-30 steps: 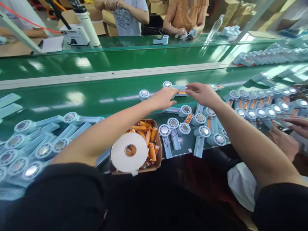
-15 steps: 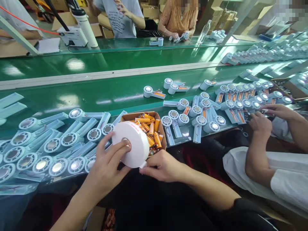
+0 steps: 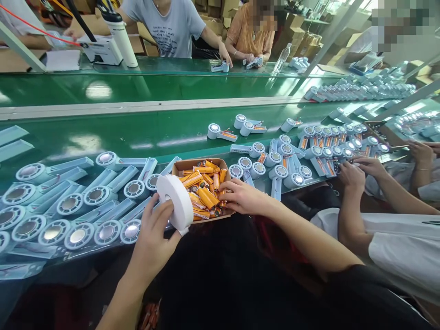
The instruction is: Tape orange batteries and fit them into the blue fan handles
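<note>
A thick roll of white tape (image 3: 180,201) is in my left hand (image 3: 154,229), with fingers at its core and the thumb below. The roll stands tilted, and a short loose end hangs at its bottom edge. My right hand (image 3: 242,197) reaches over the right side of a cardboard box (image 3: 177,167), its slightly bent fingers apart and touching the orange batteries (image 3: 208,197) inside. Its fingertips are partly hidden among them, and no battery is lifted. Left of the box lie many light blue fan housings (image 3: 70,204) with round grilles and open handles.
More fan housings (image 3: 280,171), some with orange batteries in their handles, lie right of the box. A co-worker's hands (image 3: 354,174) work there. The green conveyor belt (image 3: 137,133) runs behind. Across it sit other people, a white bottle (image 3: 123,43) and a clear bottle (image 3: 282,58).
My right hand has let go of the tape end and moved up and right into the battery box. The roll has shifted left and turned more edge-on. A person across now touches a housing.
</note>
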Demonstrator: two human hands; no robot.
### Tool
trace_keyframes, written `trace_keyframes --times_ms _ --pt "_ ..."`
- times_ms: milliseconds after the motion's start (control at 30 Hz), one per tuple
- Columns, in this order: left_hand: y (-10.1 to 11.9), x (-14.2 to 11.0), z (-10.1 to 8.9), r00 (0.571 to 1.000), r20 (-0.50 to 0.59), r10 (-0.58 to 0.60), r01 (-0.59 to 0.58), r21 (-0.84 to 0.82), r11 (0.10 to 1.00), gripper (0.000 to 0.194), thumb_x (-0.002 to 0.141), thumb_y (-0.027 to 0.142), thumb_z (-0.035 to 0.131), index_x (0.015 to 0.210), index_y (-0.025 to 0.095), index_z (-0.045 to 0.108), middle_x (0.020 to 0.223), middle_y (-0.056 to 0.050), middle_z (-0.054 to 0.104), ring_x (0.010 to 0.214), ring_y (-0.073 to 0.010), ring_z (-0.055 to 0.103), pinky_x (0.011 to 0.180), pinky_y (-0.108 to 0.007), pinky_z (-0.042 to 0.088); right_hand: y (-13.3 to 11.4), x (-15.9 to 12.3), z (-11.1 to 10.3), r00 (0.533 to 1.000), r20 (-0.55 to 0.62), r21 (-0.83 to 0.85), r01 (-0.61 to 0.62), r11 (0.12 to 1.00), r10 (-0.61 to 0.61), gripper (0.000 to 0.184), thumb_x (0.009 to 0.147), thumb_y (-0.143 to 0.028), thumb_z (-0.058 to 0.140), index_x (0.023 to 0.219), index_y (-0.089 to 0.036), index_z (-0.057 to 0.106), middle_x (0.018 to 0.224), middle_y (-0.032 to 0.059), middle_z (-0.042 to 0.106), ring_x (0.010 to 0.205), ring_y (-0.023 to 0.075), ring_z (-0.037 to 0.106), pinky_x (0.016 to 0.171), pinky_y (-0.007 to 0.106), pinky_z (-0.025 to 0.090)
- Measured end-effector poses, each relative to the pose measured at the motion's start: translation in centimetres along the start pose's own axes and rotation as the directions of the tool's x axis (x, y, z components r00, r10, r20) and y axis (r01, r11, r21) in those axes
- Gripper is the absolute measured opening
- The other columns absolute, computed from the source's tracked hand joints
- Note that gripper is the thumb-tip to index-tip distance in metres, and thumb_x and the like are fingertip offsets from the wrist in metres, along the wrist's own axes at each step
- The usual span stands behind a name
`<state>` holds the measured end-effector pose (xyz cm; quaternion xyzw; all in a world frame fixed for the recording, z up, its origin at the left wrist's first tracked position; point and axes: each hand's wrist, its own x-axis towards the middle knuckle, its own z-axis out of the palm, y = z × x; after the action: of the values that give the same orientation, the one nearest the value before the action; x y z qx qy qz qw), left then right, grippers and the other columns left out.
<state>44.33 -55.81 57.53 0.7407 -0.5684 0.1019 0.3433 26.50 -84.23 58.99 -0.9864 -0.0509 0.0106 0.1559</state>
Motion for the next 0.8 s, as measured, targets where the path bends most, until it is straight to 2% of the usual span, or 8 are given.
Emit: trace_keyframes --times_ms 167,300,367,433,500,633,700,800 --pt "1.0 0.4 0.0 0.999 0.044 0.006 -0.008 0.025 1.0 0.054 0.096 0.015 0.067 0.147 0.025 0.053 0.134 -0.013 0.069 0.15 -0.0444 0.051 0.114 -0.069 0.056 1.3 0.7 0.4 0.971 -0.205 0.375 -0.035 0.927 0.12 0.022 0.105 -0.041 0.061 0.114 -0.025 0.073 0.128 0.0135 0.072 0.121 0.0298 0.061 0.11 0.054 0.049" --pt "1.4 0.9 -0.4 0.999 0.028 0.046 -0.048 0.089 0.995 0.067 0.091 0.007 0.066 0.154 0.027 0.05 0.134 -0.013 0.071 0.152 -0.0452 0.048 0.113 -0.071 0.055 -0.2 1.4 -0.8 0.791 -0.263 0.926 0.046 0.374 0.553 0.048 0.105 -0.067 0.047 0.12 -0.025 0.061 0.108 0.0082 0.073 0.091 0.0213 0.067 0.085 0.039 0.059" --pt "1.6 1.5 -0.7 0.995 0.024 0.097 -0.099 0.141 0.985 0.073 0.089 0.002 0.065 0.155 0.026 0.049 0.133 -0.013 0.072 0.152 -0.0454 0.047 0.115 -0.074 0.053 -2.0 1.7 -1.5 0.784 -0.127 0.991 0.077 0.108 0.608 0.05 0.103 -0.068 0.05 0.128 -0.026 0.058 0.1 0.0041 0.07 0.072 0.0162 0.06 0.064 0.03 0.054" --pt "2.0 2.1 -1.0 0.988 0.036 0.152 -0.157 0.19 0.969 0.076 0.087 -0.002 0.063 0.156 0.025 0.049 0.134 -0.014 0.073 0.149 -0.0441 0.049 0.116 -0.075 0.051 -3.7 1.8 -2.1 0.826 -0.057 0.998 0.054 0.022 0.561 0.052 0.096 -0.062 0.067 0.133 -0.027 0.055 0.096 0.0006 0.066 0.065 0.0132 0.053 0.057 0.026 0.048" --pt "2.3 2.6 -1.3 0.98 0.061 0.192 -0.201 0.227 0.953 0.077 0.086 -0.004 0.062 0.157 0.025 0.05 0.135 -0.013 0.073 0.149 -0.0423 0.049 0.115 -0.071 0.054 -4.8 1.8 -2.6 0.852 -0.09 0.994 0.044 0.1 0.516 0.054 0.089 -0.054 0.079 0.13 -0.027 0.056 0.097 -0.0001 0.065 0.073 0.0137 0.057 0.065 0.026 0.052" --pt "2.8 2.7 -1.5 0.978 0.083 0.191 -0.207 0.29 0.934 0.072 0.089 -0.003 0.063 0.155 0.025 0.055 0.134 -0.012 0.075 0.156 -0.0445 0.034 0.1 -0.055 0.064 -5.5 1.5 -3.7 0.82 -0.346 0.842 0.056 0.536 0.457 0.031 0.094 -0.047 0.076 0.115 -0.024 0.069 0.108 0.0051 0.067 0.102 0.0206 0.064 0.095 0.036 0.054" --pt "2.9 2.5 -1.5 0.979 0.085 0.183 -0.201 0.321 0.926 0.073 0.09 -0.002 0.065 0.156 0.027 0.055 0.134 -0.01 0.075 0.155 -0.0452 0.034 0.096 -0.052 0.063 -5.4 1.4 -4.6 0.811 -0.408 0.714 -0.002 0.7 0.418 0.023 0.095 -0.044 0.075 0.102 -0.022 0.074 0.097 0.0038 0.068 0.093 0.0197 0.062 0.09 0.034 0.052" --pt "2.9 2.6 -2.1 0.977 0.104 0.185 -0.21 0.355 0.911 0.078 0.091 -0.001 0.064 0.161 0.029 0.051 0.136 -0.007 0.076 0.148 -0.0435 0.041 0.099 -0.052 0.058 -4.9 1.2 -6.1 0.851 -0.311 0.675 -0.114 0.729 0.422 0.03 0.091 -0.043 0.081 0.078 -0.019 0.069 0.069 -0.0029 0.056 0.069 0.0141 0.051 0.066 0.028 0.044"
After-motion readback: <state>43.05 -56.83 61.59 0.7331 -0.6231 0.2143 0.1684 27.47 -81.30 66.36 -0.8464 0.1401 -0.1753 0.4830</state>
